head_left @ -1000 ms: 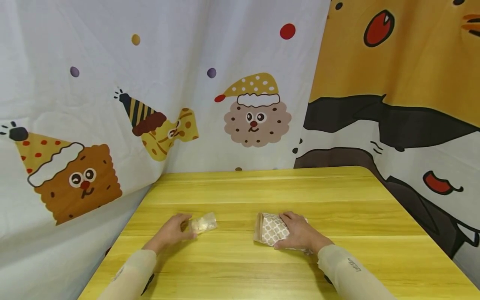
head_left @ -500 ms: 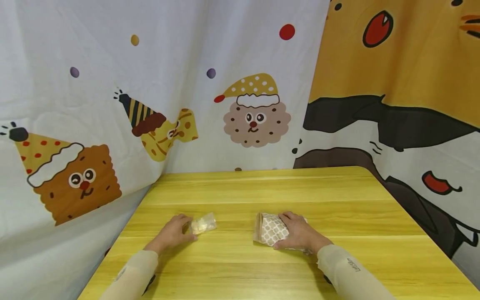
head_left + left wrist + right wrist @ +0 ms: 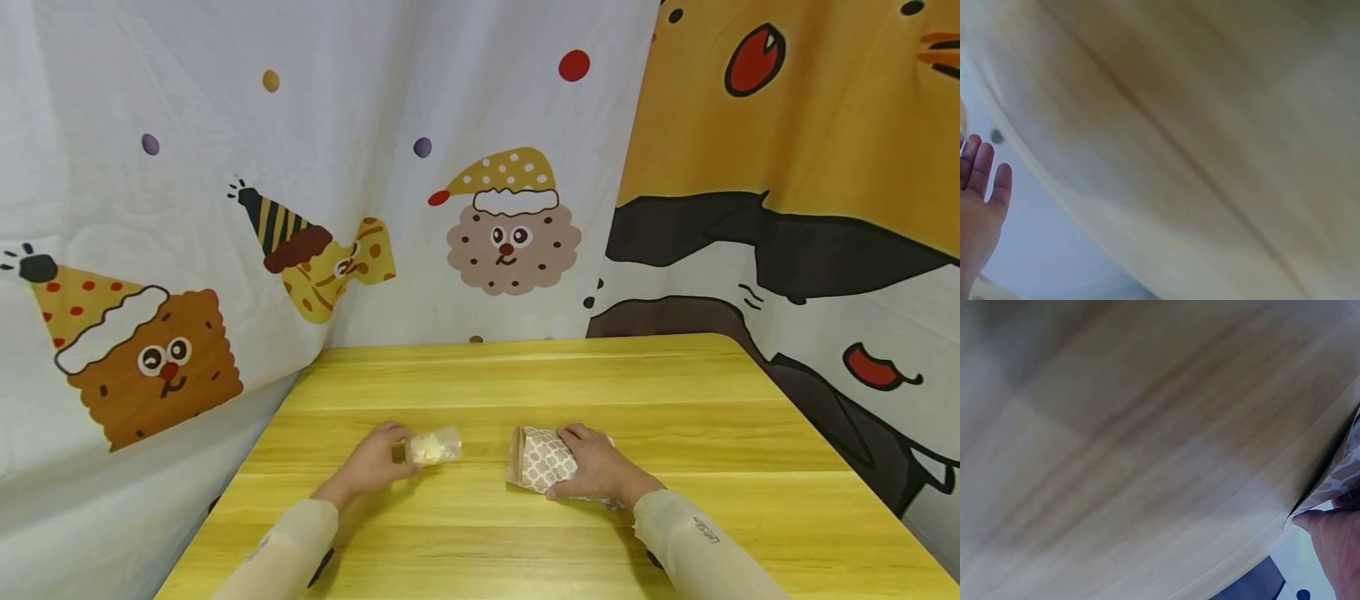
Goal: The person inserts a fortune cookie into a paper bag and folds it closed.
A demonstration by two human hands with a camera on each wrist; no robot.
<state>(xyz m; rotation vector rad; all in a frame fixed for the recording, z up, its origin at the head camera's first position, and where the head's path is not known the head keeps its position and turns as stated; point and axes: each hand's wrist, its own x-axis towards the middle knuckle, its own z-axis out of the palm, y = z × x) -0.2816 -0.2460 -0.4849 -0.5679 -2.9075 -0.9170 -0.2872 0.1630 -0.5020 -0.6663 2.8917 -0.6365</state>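
In the head view my left hand [image 3: 375, 460] pinches the near end of a small clear packet [image 3: 433, 447] with pale yellow pieces inside. The packet points right, toward a paper bag [image 3: 549, 458] with a tan and white lattice print. That bag lies on its side, its brown mouth facing left. My right hand [image 3: 597, 468] grips the bag from the right, thumb on the near side and fingers over the top. At the left wrist view's edge, part of the left hand [image 3: 984, 209] shows; the right wrist view catches the bag [image 3: 1342, 472] beside my right thumb.
A yellow wood-grain table [image 3: 480, 558] lies under both hands. Behind it and at the left hangs a white curtain [image 3: 352, 100] printed with cartoon biscuits, with an orange and black cartoon print [image 3: 787, 150] to the right.
My left hand has moved right with the clear packet, bringing it nearer the paper bag's mouth. The right hand and the bag have stayed in place.
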